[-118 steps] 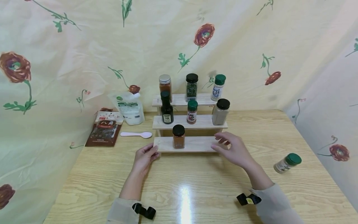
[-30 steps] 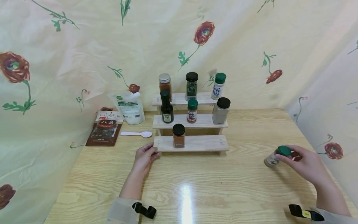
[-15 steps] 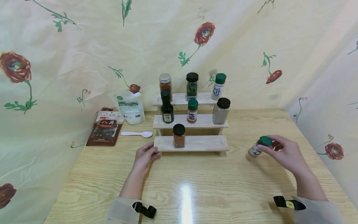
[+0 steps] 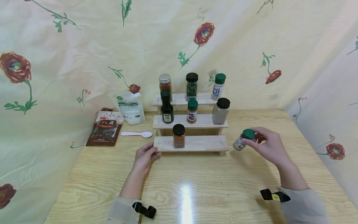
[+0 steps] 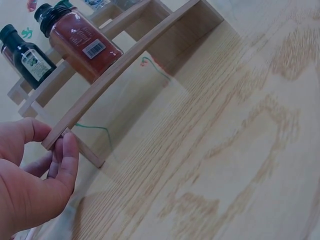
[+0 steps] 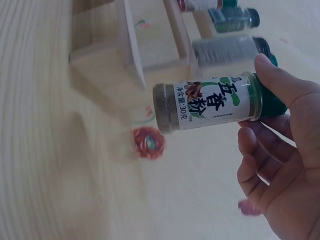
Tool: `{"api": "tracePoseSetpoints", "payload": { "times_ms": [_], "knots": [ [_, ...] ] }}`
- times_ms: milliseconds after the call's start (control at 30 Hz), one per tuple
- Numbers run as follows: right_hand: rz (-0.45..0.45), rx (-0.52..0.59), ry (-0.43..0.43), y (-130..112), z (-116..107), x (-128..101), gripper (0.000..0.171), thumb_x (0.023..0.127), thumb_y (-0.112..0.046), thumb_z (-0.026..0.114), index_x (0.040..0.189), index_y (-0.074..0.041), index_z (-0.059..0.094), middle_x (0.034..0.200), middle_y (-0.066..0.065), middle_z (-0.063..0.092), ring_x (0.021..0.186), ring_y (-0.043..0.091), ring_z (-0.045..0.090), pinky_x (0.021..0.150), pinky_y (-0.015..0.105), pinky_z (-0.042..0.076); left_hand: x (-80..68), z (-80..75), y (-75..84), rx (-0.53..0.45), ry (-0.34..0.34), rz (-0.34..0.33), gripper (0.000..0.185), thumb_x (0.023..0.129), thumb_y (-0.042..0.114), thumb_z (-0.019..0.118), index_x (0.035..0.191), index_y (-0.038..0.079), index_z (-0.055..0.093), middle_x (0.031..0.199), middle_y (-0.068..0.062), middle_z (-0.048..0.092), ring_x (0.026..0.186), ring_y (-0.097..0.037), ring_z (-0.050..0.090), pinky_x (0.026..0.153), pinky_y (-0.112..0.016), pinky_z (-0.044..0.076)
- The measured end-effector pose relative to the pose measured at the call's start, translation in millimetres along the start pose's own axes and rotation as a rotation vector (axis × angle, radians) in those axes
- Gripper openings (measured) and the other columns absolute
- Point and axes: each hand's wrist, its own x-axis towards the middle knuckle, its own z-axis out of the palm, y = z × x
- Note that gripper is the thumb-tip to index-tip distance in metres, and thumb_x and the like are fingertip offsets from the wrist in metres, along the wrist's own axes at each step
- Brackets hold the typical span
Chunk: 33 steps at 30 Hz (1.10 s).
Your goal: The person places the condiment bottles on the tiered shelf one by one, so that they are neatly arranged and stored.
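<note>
right hand (image 4: 268, 144) grips green-capped jar (image 4: 243, 139) by its cap end, tilted, off the table, just right of rack (image 4: 193, 143). left hand (image 4: 144, 157) pinches the rack's bottom-shelf end, probably steadying it. red jar (image 4: 178, 136) stands between the hands.

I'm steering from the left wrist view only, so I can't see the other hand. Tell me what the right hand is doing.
Observer: The right hand holds a green-capped spice jar by its cap end, tilted, above the table, just right of the rack's bottom shelf.
Operator: Read me the jar's label.
Observer: The right wrist view shows Chinese characters and "30" on a white label.
Operator: Report free space on that shelf.
Observer: Only one red-powder jar stands there, left of centre; its right part is bare.
</note>
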Motion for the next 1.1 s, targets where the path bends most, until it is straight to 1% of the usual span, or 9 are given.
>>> {"api": "tracePoseSetpoints", "payload": {
  "times_ms": [300,467,667,900,1000,1100],
  "knots": [
    [-0.079,0.085,-0.032,-22.0,19.0,21.6,0.035,0.074,0.003,0.088,0.103,-0.009,0.074,0.078,-0.004,0.061,0.068,0.011,0.052,0.058,0.018,0.044,0.4,0.0,0.3,0.001,-0.003,0.002,0.038,0.097,-0.008,0.057,0.134,-0.015,0.052,0.101,-0.012,0.062,0.078,-0.012,0.065,0.073,-0.02,0.06],
    [-0.088,0.098,-0.058,-31.4,31.3,30.0,0.032,0.074,0.001,0.089,0.101,-0.007,0.074,0.078,-0.003,0.062,0.068,0.013,0.052,0.058,0.019,0.044,0.2,0.5,1.3,0.007,-0.007,0.003,0.038,0.097,-0.008,0.058,0.134,-0.015,0.053,0.101,-0.012,0.062,0.079,-0.012,0.066,0.073,-0.02,0.06],
    [-0.069,0.109,-0.099,-38.4,48.2,35.7,0.027,0.078,-0.005,0.088,0.102,-0.008,0.075,0.081,-0.004,0.063,0.067,0.013,0.054,0.057,0.02,0.046,-0.3,-0.6,1.2,0.007,-0.02,0.007,0.039,0.097,-0.007,0.057,0.135,-0.015,0.052,0.102,-0.013,0.061,0.078,-0.012,0.065,0.073,-0.019,0.059],
    [-0.004,0.125,-0.153,-46.9,66.0,41.0,0.025,0.082,-0.013,0.087,0.102,-0.008,0.074,0.081,-0.001,0.062,0.069,0.017,0.055,0.056,0.023,0.048,-0.3,-1.3,0.5,0.007,-0.026,0.017,0.039,0.098,-0.007,0.057,0.136,-0.015,0.051,0.101,-0.012,0.062,0.077,-0.011,0.066,0.072,-0.019,0.059],
    [0.013,0.14,-0.172,-50.1,72.3,42.9,0.026,0.083,-0.014,0.086,0.103,-0.006,0.073,0.081,0.0,0.062,0.071,0.018,0.055,0.057,0.023,0.048,0.1,-1.4,0.2,0.006,-0.02,0.014,0.039,0.097,-0.007,0.057,0.135,-0.015,0.051,0.103,-0.013,0.062,0.077,-0.011,0.066,0.072,-0.019,0.059],
    [0.008,0.151,-0.178,-51.9,78.7,45.0,0.026,0.083,-0.013,0.086,0.103,-0.005,0.073,0.082,0.002,0.061,0.071,0.018,0.055,0.057,0.023,0.047,0.7,-1.5,-0.2,0.006,-0.014,0.011,0.039,0.097,-0.008,0.057,0.135,-0.015,0.051,0.106,-0.014,0.062,0.077,-0.011,0.066,0.071,-0.019,0.059]
  ]
}}
